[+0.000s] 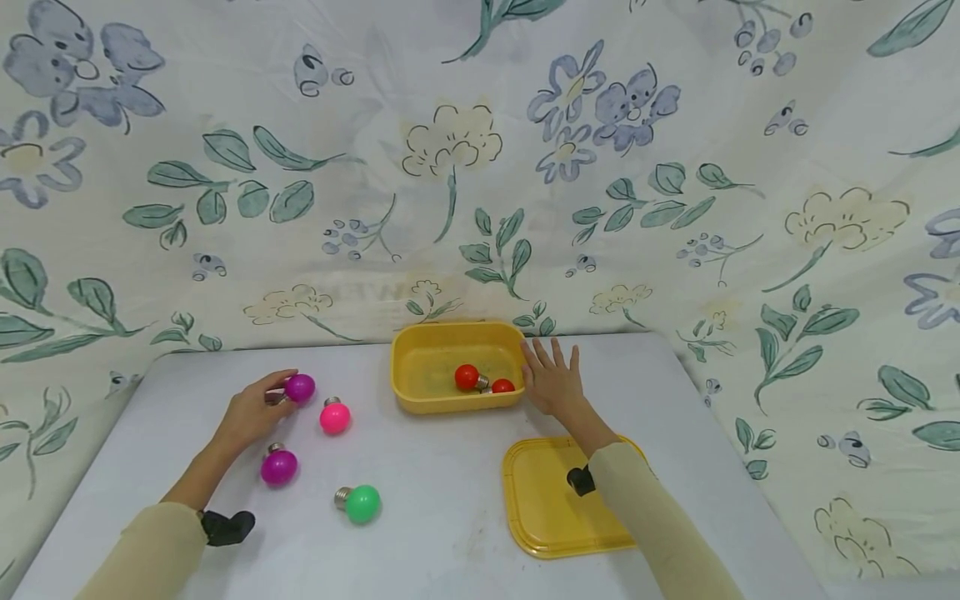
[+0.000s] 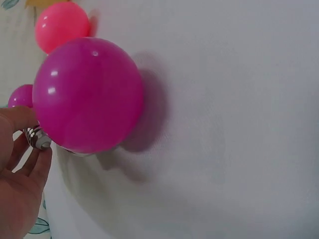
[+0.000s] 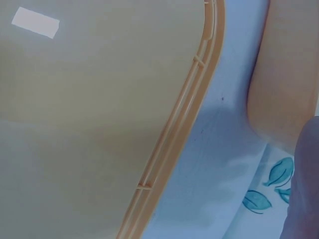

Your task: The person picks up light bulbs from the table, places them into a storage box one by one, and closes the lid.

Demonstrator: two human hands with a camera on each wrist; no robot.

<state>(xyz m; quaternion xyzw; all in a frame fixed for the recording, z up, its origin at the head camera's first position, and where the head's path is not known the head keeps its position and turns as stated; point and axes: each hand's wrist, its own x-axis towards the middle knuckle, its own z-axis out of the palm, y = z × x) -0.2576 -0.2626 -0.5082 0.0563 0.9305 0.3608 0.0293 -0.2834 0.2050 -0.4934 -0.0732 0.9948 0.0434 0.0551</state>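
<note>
- The left hand (image 1: 253, 408) has its fingers clamped on a glossy purple round bulb (image 1: 300, 388) by its silvery screw base (image 2: 34, 138), at the left of the white worktop (image 1: 427, 542).
- That grip looks sound: it leaves the round globe free, and light, even pressure should stop the base twisting.
- Nearest is a bright pink round bulb (image 1: 335, 418); a path lifted above it would probably avoid knocking it.
- A second purple round bulb (image 1: 279, 468) and a green round bulb (image 1: 363, 504) lie nearer the person, so the forearm is best kept high.
- The right hand (image 1: 553, 382) has its fingers straight and apart at the right end of a yellow plastic tub (image 1: 457, 406); whether it presses, I cannot tell. A flat, gentle touch would suit steadying.
- Two red round bulbs (image 1: 466, 377) lie in the tub's right part; a yellow plastic lid (image 1: 555, 508) lies below the right forearm.
</note>
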